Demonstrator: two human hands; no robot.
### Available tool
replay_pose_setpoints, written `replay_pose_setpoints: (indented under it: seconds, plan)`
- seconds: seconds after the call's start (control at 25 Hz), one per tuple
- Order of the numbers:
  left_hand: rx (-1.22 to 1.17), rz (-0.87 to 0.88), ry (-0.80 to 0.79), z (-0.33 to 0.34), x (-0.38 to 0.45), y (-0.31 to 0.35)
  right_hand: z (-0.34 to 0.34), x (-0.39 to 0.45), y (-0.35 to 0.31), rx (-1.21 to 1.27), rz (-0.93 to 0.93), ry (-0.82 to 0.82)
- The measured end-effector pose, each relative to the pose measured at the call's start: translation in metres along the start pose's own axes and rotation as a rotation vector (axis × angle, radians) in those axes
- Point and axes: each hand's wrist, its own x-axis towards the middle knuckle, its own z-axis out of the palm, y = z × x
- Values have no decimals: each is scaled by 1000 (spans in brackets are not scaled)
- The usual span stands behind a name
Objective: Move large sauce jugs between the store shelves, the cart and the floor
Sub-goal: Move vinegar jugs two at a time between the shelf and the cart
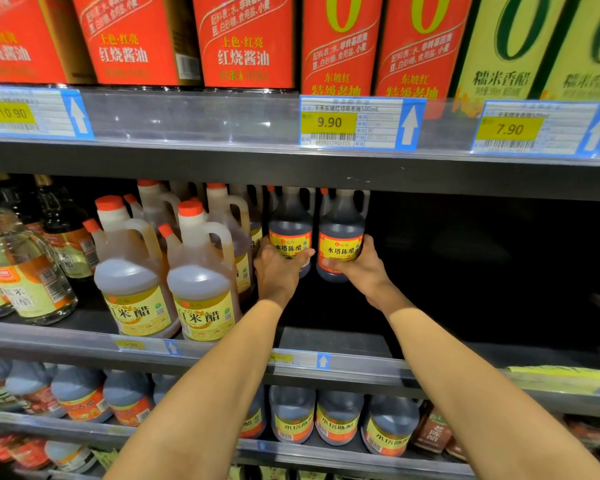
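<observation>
Left hand (277, 268) grips one dark jug (289, 223), right hand (358, 261) another (341, 225) — bases hidden.

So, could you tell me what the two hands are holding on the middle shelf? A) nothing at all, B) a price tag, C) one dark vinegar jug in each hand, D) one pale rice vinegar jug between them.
C: the left hand grips one dark jug and the right hand grips the dark jug beside it, deep on the middle shelf.

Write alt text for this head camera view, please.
A person's left hand and right hand each grip a dark vinegar jug deep on a store shelf, beside pale vinegar jugs.
</observation>
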Motion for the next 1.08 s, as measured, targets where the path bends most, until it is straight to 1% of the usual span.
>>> replay_pose_setpoints:
  seconds: [0.24, 0.44, 0.6, 0.76, 0.96, 1.08]
  plan:
    - [-25, -16, -6, 2, 1, -1, 0, -2, -5, -23, 12, -17]
    - [8, -17, 29, 7, 5, -3, -3, -7, -11, -38, 43, -30]
    - [62, -22, 17, 5, 1, -11, -5, -16, -12, -43, 60, -46]
    - [210, 3, -91, -5, -11, -11, -15, -34, -20, -127, 67, -128]
    - [563, 24, -330, -23, -32, 6, -36, -59, -34, -385, 39, -213]
    - [775, 84, -416, -38, -47, 19, -45, -81, -46, -540, 36, -263]
